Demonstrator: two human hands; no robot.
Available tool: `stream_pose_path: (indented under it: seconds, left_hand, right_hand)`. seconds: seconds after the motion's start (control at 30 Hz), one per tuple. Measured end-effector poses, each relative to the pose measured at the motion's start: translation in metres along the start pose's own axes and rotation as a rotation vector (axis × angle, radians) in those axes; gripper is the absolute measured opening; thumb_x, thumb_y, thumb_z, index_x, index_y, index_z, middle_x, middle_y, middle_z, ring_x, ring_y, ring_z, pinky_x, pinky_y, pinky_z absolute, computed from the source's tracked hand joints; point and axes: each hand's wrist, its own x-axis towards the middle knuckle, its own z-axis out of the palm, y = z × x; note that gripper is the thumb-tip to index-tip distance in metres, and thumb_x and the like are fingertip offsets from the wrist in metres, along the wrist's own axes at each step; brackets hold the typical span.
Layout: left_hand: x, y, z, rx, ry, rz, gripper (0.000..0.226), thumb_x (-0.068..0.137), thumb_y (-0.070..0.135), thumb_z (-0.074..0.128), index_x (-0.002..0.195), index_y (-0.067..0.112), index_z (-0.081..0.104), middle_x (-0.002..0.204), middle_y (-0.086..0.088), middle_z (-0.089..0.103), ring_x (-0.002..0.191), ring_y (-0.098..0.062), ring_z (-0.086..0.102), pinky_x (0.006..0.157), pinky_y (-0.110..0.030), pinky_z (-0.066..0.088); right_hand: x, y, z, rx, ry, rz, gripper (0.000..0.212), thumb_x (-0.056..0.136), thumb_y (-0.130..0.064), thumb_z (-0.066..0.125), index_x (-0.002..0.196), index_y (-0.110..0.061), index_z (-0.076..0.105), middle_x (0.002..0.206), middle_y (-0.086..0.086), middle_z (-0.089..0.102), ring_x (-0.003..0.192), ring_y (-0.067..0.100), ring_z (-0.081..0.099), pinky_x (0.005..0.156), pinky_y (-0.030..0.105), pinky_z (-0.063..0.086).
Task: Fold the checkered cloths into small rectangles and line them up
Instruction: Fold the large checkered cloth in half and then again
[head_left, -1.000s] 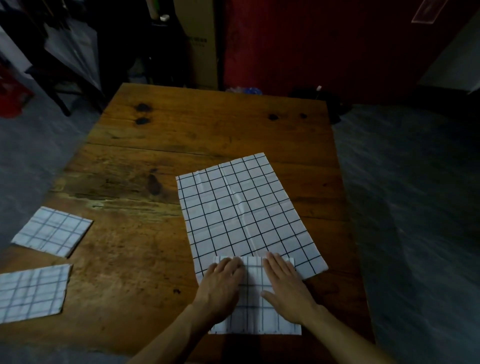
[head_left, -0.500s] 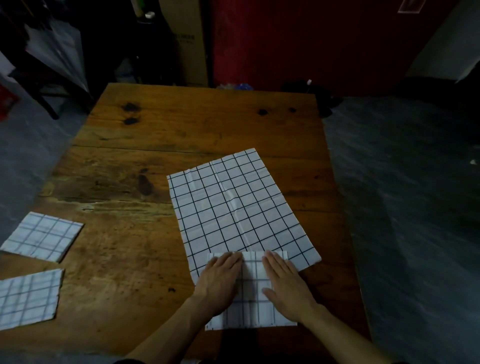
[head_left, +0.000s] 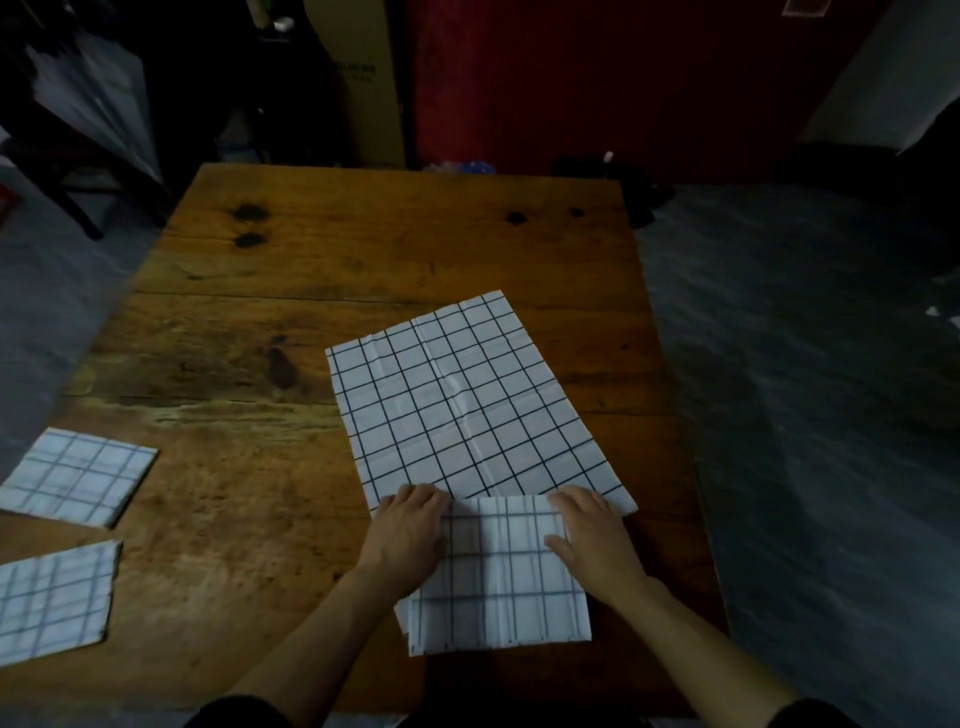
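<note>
Two hands: left hand (head_left: 408, 535) and right hand (head_left: 597, 540) are laid flat, fingers straight, on the folded flap of the checkered cloth (head_left: 467, 415).
Folded cloths: two folded cloths (head_left: 78, 483) are seen at 9 o'clock on the tabletop (head_left: 363, 249).

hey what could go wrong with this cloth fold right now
Both hands, left hand and right hand, press only the folded flap; the rest of the checkered cloth lies skewed on the table, so the next fold may come out crooked. The flap's near edge sits close to the table's front edge and could slip off.
</note>
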Motion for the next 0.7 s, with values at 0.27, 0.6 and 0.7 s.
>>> stream_pose_path:
  seconds: [0.27, 0.6, 0.7]
  left_hand:
    - [0.024, 0.004, -0.006, 0.088, -0.082, -0.04, 0.059, 0.084, 0.029, 0.065, 0.138, 0.026, 0.04, 0.132, -0.001, 0.047, 0.124, -0.023, 0.04, 0.104, -0.038, 0.035]
    - [0.023, 0.002, -0.003, 0.062, -0.05, 0.008, 0.045, 0.089, 0.029, 0.058, 0.133, 0.026, 0.045, 0.131, 0.002, 0.046, 0.123, -0.02, 0.041, 0.103, -0.035, 0.034]
    - [0.028, 0.004, -0.005, -0.046, -0.007, 0.041, 0.046, 0.089, 0.03, 0.06, 0.133, 0.028, 0.049, 0.138, 0.006, 0.047, 0.129, -0.017, 0.039, 0.105, -0.034, 0.036]
  right_hand:
    - [0.03, -0.002, -0.012, -0.112, -0.055, 0.052, 0.063, 0.083, -0.036, 0.069, 0.137, -0.027, 0.039, 0.136, -0.003, 0.042, 0.126, 0.018, 0.036, 0.106, 0.033, 0.032]
    - [0.035, -0.005, -0.018, 0.115, -0.058, 0.054, 0.023, 0.084, -0.022, 0.069, 0.088, -0.03, 0.048, 0.099, -0.012, 0.049, 0.093, 0.01, 0.047, 0.078, 0.024, 0.044]
    - [0.033, -0.011, -0.029, 0.304, -0.124, 0.013, 0.01, 0.09, -0.019, 0.063, 0.089, -0.023, 0.054, 0.086, -0.008, 0.057, 0.076, 0.009, 0.054, 0.065, 0.025, 0.048]
